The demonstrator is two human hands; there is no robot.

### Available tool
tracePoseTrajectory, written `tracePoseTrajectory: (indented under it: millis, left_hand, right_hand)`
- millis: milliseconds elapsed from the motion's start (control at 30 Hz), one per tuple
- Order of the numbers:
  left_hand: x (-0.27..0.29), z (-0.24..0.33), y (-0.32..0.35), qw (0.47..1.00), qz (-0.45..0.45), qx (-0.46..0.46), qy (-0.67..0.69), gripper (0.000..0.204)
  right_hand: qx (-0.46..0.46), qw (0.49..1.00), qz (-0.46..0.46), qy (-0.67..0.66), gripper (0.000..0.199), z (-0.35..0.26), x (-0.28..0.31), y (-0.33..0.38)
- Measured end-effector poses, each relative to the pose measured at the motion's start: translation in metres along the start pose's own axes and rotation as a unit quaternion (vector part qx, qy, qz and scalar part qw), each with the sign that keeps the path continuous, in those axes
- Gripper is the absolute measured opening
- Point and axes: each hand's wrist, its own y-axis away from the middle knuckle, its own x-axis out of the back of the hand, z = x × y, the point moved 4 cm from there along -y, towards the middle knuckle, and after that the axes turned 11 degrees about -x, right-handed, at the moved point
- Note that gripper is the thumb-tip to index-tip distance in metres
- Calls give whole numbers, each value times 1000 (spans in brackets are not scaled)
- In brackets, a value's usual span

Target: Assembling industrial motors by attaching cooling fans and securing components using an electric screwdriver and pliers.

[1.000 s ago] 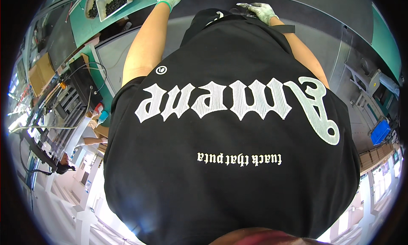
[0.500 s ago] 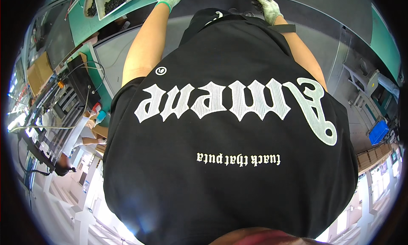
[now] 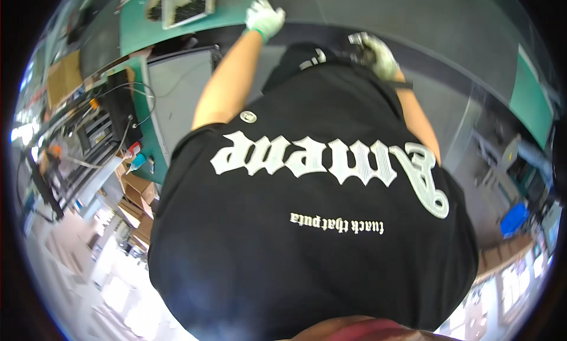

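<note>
My left hand, in a white glove with a green cuff, is over the edge of the dark worktop. Its fingers are spread and nothing shows in them. Further right, close to my body, my right hand wears a whitish glove with dark smudges. Its fingers are bent round a small, shiny, pale piece; blur hides what kind of thing it is. A white tray holding small black parts lies left of my left hand, on a green mat.
Beside the tray is a round container. At the left stand a cardboard piece, a black box with cables, and a metal frame. A blue bin and cardboard boxes are at the lower right.
The view has shifted, so both hands and the tray appear lower and the left hand further right. The left hand's spread fingers now show. The right hand still has the small piece.
</note>
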Motion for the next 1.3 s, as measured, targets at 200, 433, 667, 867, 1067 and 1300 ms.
tracePoseTrajectory:
  millis: [200, 433, 667, 867, 1067, 1300]
  left_hand:
    - [7, 17, 5, 995, -90, -9, 37, 78]
    - [12, -7, 2, 990, -92, 38, 100, 76]
    - [26, -1, -5, 983, -133, 46, 121, 75]
    - [21, -2, -10, 982, -150, 26, 109, 77]
    - [15, -8, -12, 986, -132, 18, 97, 81]
    - [2, -9, -12, 982, -143, 21, 124, 78]
  right_hand:
    - [-2, 998, 61, -21, 26, -5, -8, -1]
    - [429, 706, 291, 482, 18, -150, -114, 53]
    - [632, 539, 195, 522, 23, -214, -176, 88]
    - [643, 525, 179, 528, 25, -212, -180, 86]
    - [632, 476, 169, 588, 22, -209, -171, 68]
    - [399, 697, 228, 551, 26, -151, -154, 35]
